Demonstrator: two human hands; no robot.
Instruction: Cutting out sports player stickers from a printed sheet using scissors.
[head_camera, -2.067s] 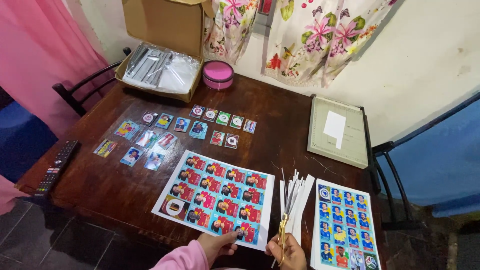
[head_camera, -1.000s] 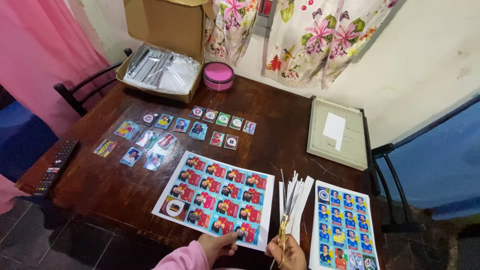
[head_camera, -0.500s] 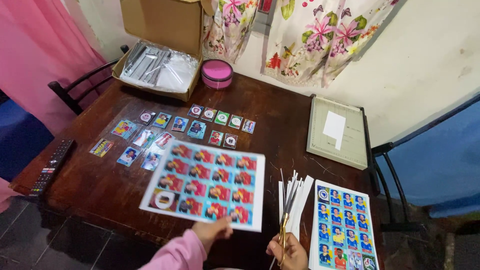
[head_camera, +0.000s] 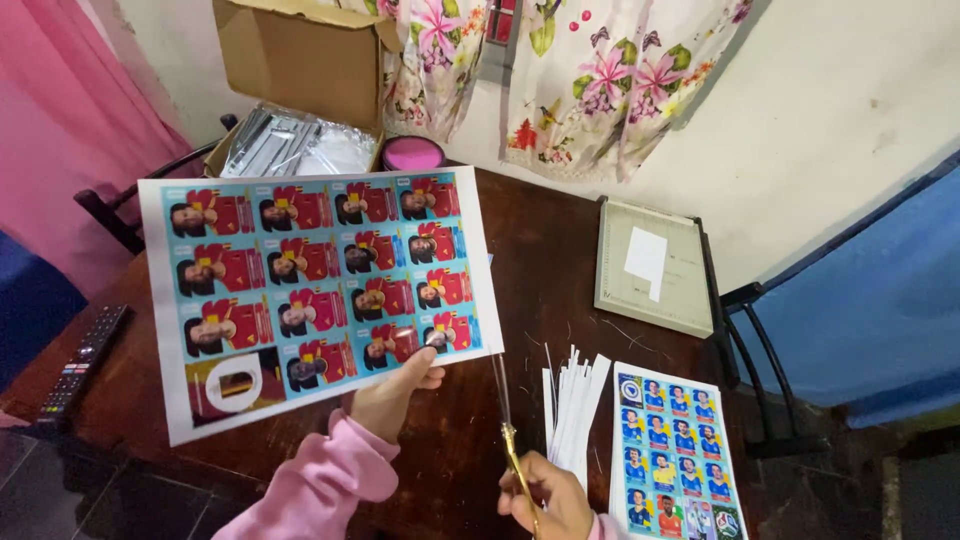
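Fingers of left hand (head_camera: 392, 398) pinch lower right edge of white sticker sheet with red portrait stickers (head_camera: 315, 290), lifted over dark wooden table (head_camera: 540, 270), long axis leftward. Right hand (head_camera: 545, 495) nearer, fist closed on gold-handled scissors (head_camera: 510, 430), blades pointing up at sheet's right corner.

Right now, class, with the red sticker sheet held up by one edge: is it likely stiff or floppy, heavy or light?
The red sticker sheet probably has some stiffness: pinched only at its lower edge by the left hand, it stands nearly flat. It is likely light, since a thumb and fingers carry it. Being thin paper, it would probably bend or crease easily if pushed.
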